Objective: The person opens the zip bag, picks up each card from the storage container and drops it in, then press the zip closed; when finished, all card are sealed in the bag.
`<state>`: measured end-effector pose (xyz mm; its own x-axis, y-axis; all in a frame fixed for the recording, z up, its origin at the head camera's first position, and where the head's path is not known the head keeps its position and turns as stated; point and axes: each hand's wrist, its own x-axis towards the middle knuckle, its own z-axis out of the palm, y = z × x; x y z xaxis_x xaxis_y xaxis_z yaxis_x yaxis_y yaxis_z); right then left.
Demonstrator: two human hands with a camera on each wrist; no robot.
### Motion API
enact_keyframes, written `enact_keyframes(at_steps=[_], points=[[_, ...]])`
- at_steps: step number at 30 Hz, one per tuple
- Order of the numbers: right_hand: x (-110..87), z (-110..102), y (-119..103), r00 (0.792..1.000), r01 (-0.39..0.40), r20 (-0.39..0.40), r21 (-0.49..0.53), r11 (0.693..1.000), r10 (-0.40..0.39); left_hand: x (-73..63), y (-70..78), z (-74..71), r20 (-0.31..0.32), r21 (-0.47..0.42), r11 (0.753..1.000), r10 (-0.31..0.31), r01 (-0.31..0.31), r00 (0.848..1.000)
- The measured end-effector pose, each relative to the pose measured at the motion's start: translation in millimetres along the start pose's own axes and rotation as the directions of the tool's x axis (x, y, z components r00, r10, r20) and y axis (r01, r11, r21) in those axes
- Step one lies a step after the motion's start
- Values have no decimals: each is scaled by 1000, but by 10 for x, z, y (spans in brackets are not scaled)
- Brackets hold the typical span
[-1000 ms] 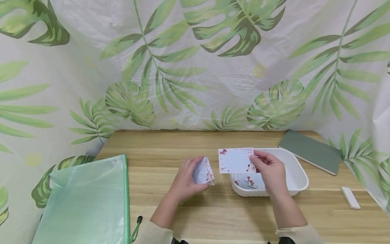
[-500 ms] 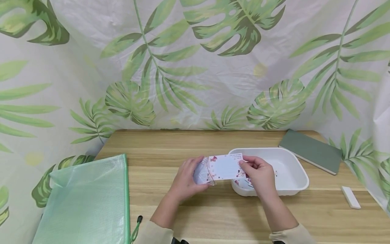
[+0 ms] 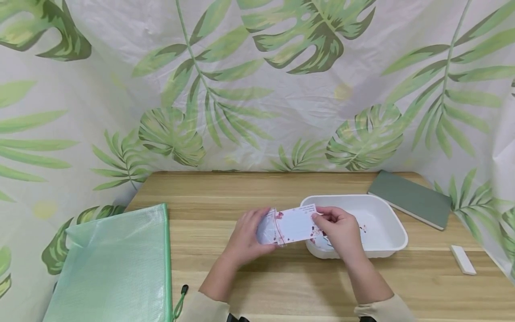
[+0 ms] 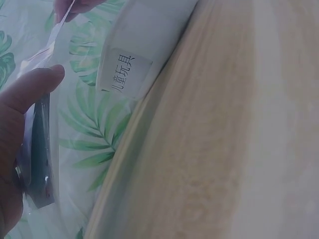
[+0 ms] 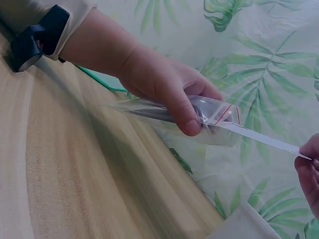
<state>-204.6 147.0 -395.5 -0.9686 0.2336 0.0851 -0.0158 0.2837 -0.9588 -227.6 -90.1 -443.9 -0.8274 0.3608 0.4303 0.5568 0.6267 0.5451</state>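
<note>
My left hand (image 3: 245,239) grips a clear zip bag (image 3: 266,229) with a red line along its mouth; the right wrist view shows the bag (image 5: 214,110) with something dark inside. A white printed card (image 3: 295,223) with small red and brown pictures has its left end at the bag's mouth. Between thumb and fingers, my right hand (image 3: 342,230) pinches the card's right end. Both hands are above the table, the right one over the near left part of a white bin (image 3: 386,228). More printed cards (image 3: 320,243) lie in that bin, partly hidden by the hand.
A green notebook (image 3: 410,200) lies behind the bin at the right. Further right is a small white block (image 3: 463,260). A green mesh zip pouch (image 3: 116,264) takes up the left side of the table. The bin carries a printed label (image 4: 124,72).
My right hand has carried the card left from above the bin to the bag's mouth, and the card's left end now tilts slightly down. The left hand has stayed almost still.
</note>
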Motion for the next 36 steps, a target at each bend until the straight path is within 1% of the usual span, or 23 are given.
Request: enact_keyframes(at_steps=[5,8,11,13,16,18,21,24,29,32,36], points=[[-5,79,25,1000,17,11,21,1000,-17,1,12,9,15,5,1000,22,-22,1000],[-20,143,53,999,16,43,40,999,-18,0,20,14,19,3,1000,26,-26,999],[-30,162,86,993,7,119,73,997,-16,0,17,7,0,2,1000,12,-12,1000],[-33,141,107,983,12,182,90,996,-28,0,10,-6,-20,-3,1000,-12,12,1000],[-37,83,138,962,42,264,103,994,-68,1,-1,-31,-42,-15,999,-48,48,998],[-40,55,157,952,76,290,88,993,-98,2,-9,-43,-43,-22,998,-64,64,997],[-46,57,183,946,116,297,68,991,-131,3,-14,-48,-38,-27,998,-63,62,997],[-60,103,205,944,160,287,28,987,-161,2,-16,-39,-37,-28,999,-46,45,998],[-109,210,243,934,249,276,-45,967,-228,8,-8,-13,-41,-21,1000,-11,10,999],[-148,267,249,921,300,282,-75,951,-268,13,5,-4,-35,-27,1000,-8,7,999],[-179,330,248,903,351,311,-131,927,-297,11,21,-3,-25,-38,999,-11,10,1000]])
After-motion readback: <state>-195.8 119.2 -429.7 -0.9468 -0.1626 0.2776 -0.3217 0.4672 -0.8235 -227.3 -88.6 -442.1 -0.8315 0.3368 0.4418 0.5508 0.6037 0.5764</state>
